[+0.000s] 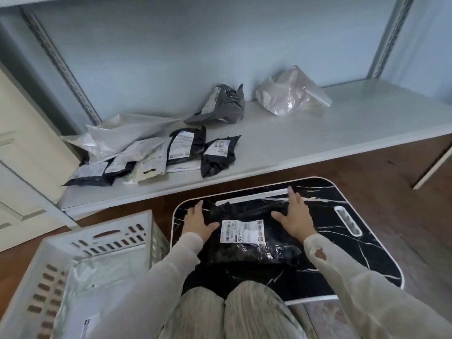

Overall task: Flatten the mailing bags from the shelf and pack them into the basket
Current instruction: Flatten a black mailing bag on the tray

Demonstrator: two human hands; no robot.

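A black mailing bag [247,237] lies on the dark marble tray [362,250], between the two hands. The left hand [197,222] and right hand [294,216] press on it with flat, straight fingers, apart. The white basket [73,243] stands just left of the left hand, the shelf [318,133] beyond both hands

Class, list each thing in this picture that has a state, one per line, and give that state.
Black mailing bag: lying flat on the lap tray, label up.
Left hand: open, pressing the bag.
Right hand: open, pressing the bag.
Basket: holds a pale bag.
Grey bag: crumpled on the shelf.
Clear bag: puffed up on the shelf.
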